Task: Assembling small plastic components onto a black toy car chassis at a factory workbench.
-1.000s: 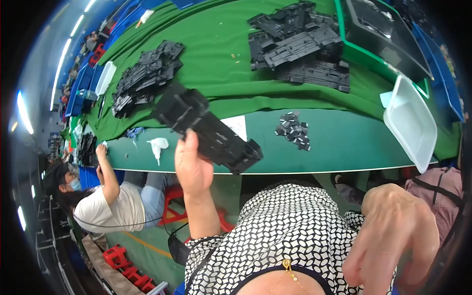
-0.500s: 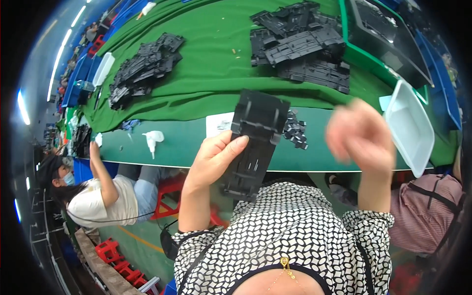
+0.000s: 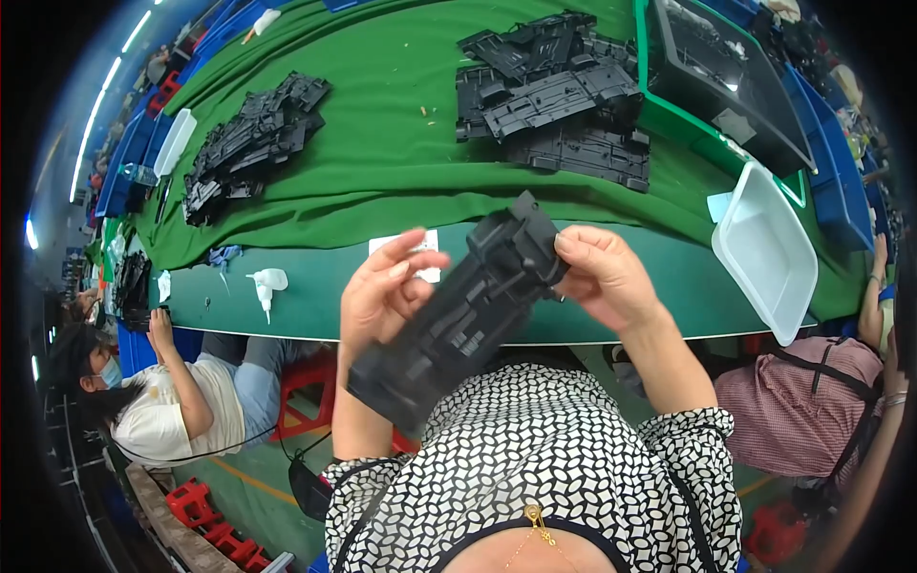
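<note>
A long black moulded plastic part (image 3: 468,315), with ribs and raised features, hangs tilted in front of my body. My right hand (image 3: 607,277) grips its upper end, the thumb on the near face. Beside the part's left edge is my left hand (image 3: 382,291), its fingers apart and holding nothing that I can see. The part's lower end, slightly blurred, crosses in front of my left forearm. Behind my left fingers a white card or paper (image 3: 420,263) lies on the green table (image 3: 325,306), partly covered.
Piles of similar black parts lie on the green cloth (image 3: 382,143), one left pile (image 3: 253,143) and one right pile (image 3: 559,100). A white tray (image 3: 764,253) stands at right, a white dropper bottle (image 3: 267,286) at left. A seated co-worker (image 3: 181,401) is at left, another (image 3: 802,401) at right.
My right hand has come in from the right and taken the part's upper end. My left hand has let go of the part, which now shows a more deeply featured face.
</note>
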